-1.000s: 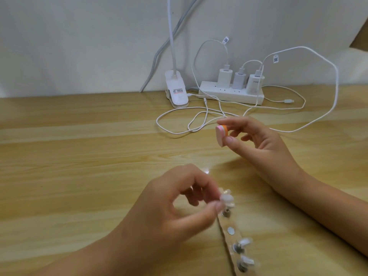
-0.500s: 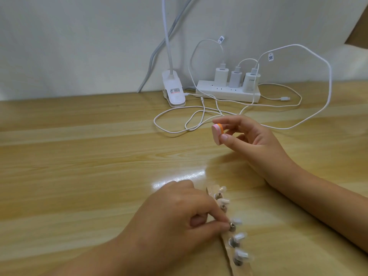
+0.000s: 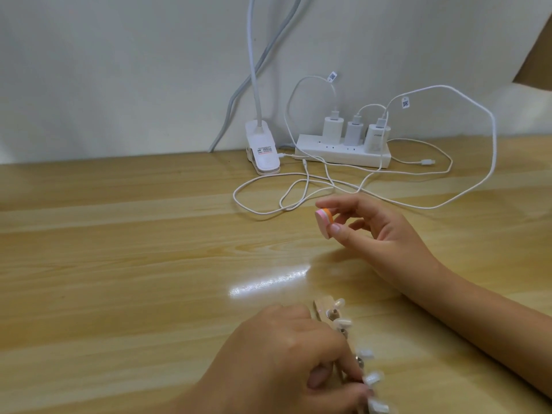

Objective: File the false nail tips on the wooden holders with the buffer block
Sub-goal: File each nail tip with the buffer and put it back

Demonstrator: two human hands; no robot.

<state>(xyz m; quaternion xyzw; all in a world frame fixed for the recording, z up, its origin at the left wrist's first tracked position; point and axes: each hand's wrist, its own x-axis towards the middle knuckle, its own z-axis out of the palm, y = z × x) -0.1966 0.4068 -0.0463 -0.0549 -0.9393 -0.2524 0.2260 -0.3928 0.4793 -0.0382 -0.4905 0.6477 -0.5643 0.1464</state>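
False nail tips (image 3: pixel 343 323), five small pale shells, sit in a row on pegs along the wooden holder (image 3: pixel 322 306), a narrow strip lying flat on the table (image 3: pixel 119 264). Over the holder's left edge the left hand (image 3: pixel 283 363) comes down with curled fingers, thumb and forefinger pinching at the fourth tip from the far end. Blur hides whether they have the tip itself or only its peg. Beyond the holder and well apart from it, the buffer block (image 3: pixel 323 221) is held above the table, pinched between thumb and forefinger of the right hand (image 3: pixel 385 231), whose other fingers curl loosely.

As I judge the risks, the tips look light and merely perched, so a hard pinch or a sideways stroke could pop one off its peg. The slim strip could skid on the glossy tabletop if the left hand eases. The block, held only by fingertips, could twist or drop once pressed.

The holder is bare light wood with metal pegs, and the tips are curved, translucent plastic. The block is a small rounded pad with a pink face over an orange layer, and it looks like matte foam. Far beyond the holder stand a white plastic clip lamp (image 3: pixel 263 150) and, rightward, a white power strip (image 3: pixel 343 156) carrying three chargers. Thin white cables (image 3: pixel 298 186) loop toward the right hand.
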